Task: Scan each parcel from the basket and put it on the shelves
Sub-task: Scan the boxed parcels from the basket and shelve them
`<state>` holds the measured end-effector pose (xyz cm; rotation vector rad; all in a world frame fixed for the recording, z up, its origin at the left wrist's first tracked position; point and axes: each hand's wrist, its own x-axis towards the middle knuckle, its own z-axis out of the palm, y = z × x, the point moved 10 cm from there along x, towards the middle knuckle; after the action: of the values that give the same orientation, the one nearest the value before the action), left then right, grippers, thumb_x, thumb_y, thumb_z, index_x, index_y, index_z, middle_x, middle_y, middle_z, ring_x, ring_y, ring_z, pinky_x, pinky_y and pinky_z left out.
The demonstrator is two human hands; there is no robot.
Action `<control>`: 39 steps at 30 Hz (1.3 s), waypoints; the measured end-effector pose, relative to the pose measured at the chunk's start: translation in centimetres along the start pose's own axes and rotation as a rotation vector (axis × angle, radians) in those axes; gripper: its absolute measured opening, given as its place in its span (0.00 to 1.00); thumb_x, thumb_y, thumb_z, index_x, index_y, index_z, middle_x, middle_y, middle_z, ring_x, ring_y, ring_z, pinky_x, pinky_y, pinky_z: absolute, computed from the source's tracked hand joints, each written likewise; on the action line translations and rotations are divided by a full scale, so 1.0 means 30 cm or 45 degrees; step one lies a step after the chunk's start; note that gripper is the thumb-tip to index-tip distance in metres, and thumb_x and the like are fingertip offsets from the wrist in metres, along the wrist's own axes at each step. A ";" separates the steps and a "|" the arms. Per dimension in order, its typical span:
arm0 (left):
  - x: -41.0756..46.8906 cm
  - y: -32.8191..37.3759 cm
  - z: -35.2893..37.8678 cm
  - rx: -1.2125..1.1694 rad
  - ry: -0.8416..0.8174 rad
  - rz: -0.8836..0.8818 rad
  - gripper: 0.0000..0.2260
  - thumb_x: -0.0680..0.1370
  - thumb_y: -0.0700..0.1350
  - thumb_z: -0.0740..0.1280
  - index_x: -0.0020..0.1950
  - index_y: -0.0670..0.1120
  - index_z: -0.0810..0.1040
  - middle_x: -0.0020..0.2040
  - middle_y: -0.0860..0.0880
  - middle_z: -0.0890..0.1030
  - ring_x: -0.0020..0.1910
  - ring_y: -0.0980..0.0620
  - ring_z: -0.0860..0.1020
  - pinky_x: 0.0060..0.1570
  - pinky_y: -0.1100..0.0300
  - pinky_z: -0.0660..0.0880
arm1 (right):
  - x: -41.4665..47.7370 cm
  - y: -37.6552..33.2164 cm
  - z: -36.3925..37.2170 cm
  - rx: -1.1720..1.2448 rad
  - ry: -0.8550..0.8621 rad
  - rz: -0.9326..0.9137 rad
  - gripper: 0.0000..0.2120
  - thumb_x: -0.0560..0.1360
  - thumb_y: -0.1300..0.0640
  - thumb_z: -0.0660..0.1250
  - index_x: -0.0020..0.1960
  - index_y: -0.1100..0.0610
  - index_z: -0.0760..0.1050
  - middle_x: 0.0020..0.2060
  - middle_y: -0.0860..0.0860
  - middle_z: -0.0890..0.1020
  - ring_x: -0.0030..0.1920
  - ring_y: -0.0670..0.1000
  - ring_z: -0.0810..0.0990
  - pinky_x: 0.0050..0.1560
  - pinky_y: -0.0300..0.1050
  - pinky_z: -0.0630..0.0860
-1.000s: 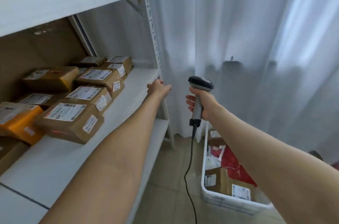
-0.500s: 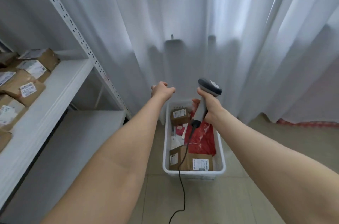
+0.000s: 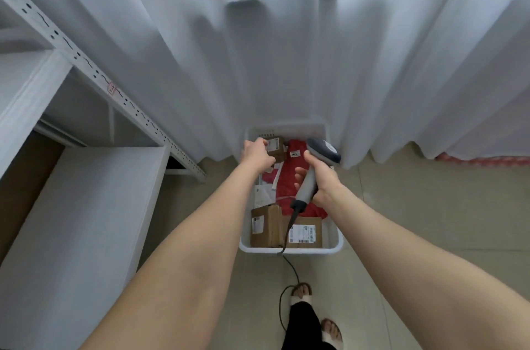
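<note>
Tiled floor (image 3: pixel 401 206), basket (image 3: pixel 289 250), L fingers (image 3: pixel 262 143) curled on parcel (image 3: pixel 276 147) at far end; R fingers (image 3: pixel 299 177) gripping scanner (image 3: pixel 308 186)

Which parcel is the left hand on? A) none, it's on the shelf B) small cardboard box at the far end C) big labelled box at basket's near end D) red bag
B: the left hand curls round the small cardboard box at the far end of the white basket.

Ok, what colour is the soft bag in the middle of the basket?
Red; the soft bag lies in the white basket, seen best in the head view.
</note>
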<state>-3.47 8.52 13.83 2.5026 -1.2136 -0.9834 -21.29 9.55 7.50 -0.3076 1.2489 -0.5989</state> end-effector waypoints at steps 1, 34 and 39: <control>0.045 -0.007 0.042 0.046 -0.023 0.017 0.24 0.76 0.42 0.67 0.72 0.47 0.67 0.69 0.42 0.64 0.65 0.42 0.71 0.64 0.52 0.71 | 0.048 0.013 -0.011 -0.006 0.017 0.008 0.15 0.71 0.50 0.75 0.52 0.57 0.78 0.31 0.52 0.84 0.30 0.49 0.83 0.34 0.44 0.79; 0.742 -0.678 1.354 1.831 -0.580 0.510 0.27 0.82 0.48 0.58 0.79 0.54 0.49 0.79 0.46 0.43 0.74 0.41 0.57 0.67 0.46 0.63 | 1.183 0.764 -0.336 -0.083 0.026 0.432 0.19 0.74 0.47 0.72 0.56 0.60 0.75 0.40 0.54 0.80 0.37 0.50 0.79 0.38 0.47 0.79; 0.750 -0.688 1.365 1.798 -0.534 0.525 0.26 0.81 0.46 0.61 0.77 0.54 0.54 0.76 0.46 0.54 0.69 0.41 0.64 0.59 0.51 0.70 | 1.201 0.761 -0.331 -0.097 0.014 0.418 0.17 0.74 0.48 0.73 0.52 0.59 0.75 0.39 0.54 0.80 0.37 0.50 0.80 0.38 0.46 0.80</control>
<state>-6.64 9.39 -37.14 2.5272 -3.2519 -0.5717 -17.98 8.15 -36.14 -0.1574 1.3008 -0.2721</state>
